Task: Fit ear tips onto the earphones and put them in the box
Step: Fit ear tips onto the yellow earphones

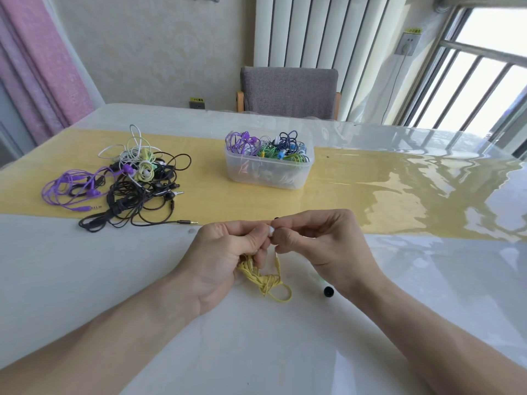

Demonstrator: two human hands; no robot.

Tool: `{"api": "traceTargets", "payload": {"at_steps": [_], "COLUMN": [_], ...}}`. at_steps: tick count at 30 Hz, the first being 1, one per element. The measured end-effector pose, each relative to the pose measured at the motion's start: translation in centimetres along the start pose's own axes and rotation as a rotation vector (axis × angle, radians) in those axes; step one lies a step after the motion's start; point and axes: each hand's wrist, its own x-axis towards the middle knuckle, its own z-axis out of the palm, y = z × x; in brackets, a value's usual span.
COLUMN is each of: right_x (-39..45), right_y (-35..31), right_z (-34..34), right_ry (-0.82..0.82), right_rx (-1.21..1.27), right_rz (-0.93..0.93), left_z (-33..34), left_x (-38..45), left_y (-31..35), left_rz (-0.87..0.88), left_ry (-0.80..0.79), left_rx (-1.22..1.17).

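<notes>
Yellow earphones (263, 277) | pinched, both hands | tip seemingly white | box (268, 169) behind

a grey chair (289, 91) stands behind the table (85, 280), a pink curtain (42, 67) at far left.

- Two bare forearms enter from the bottom edge of the head view, one from the lower left corner and one from the lower right.
- No sleeve, cuff or fabric shows on either arm up to the frame edge.
- The left hand (225, 258) wears no glove, ring, or watch on its visible parts.
- The right hand (325, 246) is likewise bare, with no bracelet or strap at the wrist.
- Fingernails, where they show, are short and carry no visible polish.
- No more of the person shows.
</notes>
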Motion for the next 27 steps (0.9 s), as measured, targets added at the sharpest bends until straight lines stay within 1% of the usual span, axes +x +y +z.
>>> {"api": "traceTargets", "payload": {"at_steps": [4,8,11,15,20,27], "right_x": [0.1,0.2,0.2,0.0,-0.3,-0.4], "right_y": [0.4,0.6,0.8,0.9,0.5,0.2], "right_z": [-0.2,-0.4,-0.2,0.2,0.6,1.2], "right_ry": [-0.034,-0.039,-0.029,-0.006,-0.012,0.069], "right_rx": [0.036,0.09,0.134,0.234,0.395,0.347], "right_rz": [-0.005,0.035,0.072,0.114,0.141,0.129], "left_z": [-0.1,-0.2,-0.2,-0.2,0.2,0.4], "left_x": [0.0,0.0,0.0,0.1,0.1,0.0], "left_y": [0.1,0.1,0.0,-0.3,-0.5,-0.8], "left_rz": [0.029,0.125,0.167,0.28,0.369,0.445], "left_ry": [-0.009,-0.009,0.007,0.074,0.145,0.185], "left_rx": [0.018,0.097,0.096,0.225,0.234,0.293]}}
